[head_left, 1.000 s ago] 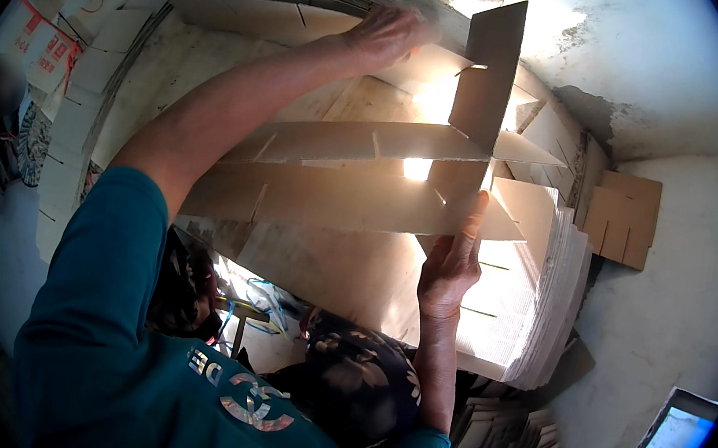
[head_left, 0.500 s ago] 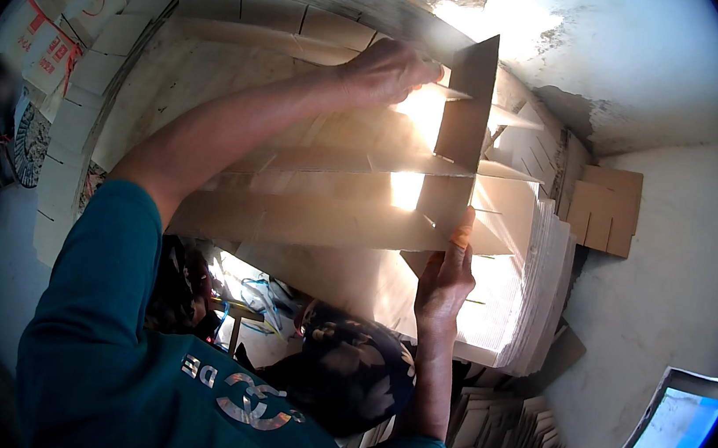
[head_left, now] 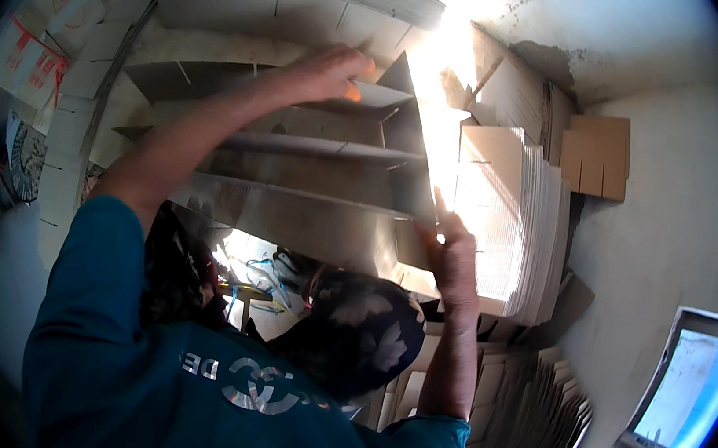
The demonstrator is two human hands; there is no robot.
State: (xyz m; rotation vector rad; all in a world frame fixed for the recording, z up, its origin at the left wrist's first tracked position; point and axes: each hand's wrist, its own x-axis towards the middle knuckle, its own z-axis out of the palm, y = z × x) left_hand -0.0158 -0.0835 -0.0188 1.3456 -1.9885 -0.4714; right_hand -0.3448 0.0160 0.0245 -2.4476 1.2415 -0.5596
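Observation:
Three long cardboard divider strips (head_left: 315,147) stand on edge side by side, running left to right. A shorter cardboard cross strip (head_left: 403,136) joins them near their right ends. My left hand (head_left: 327,74) is closed at the farthest long strip, its fingers pinching near the top edge, with orange coverings on the fingertips. At the near end of the cross strip, my right hand (head_left: 455,257) grips it, one finger stretched along its outer side. Glare washes out part of the area beside that hand.
To the right stands a thick stack of slotted cardboard sheets (head_left: 502,214). More cardboard pieces (head_left: 595,155) lean on the wall, and several stand upright (head_left: 523,420) at lower right. Slotted sheets (head_left: 303,18) line the far side. A printed white carton (head_left: 39,37) is at far left.
The divider assembly has moved left and lower, and its cross strip now tilts the other way. My left hand has moved left with it; my right hand stays at the cross strip's near end.

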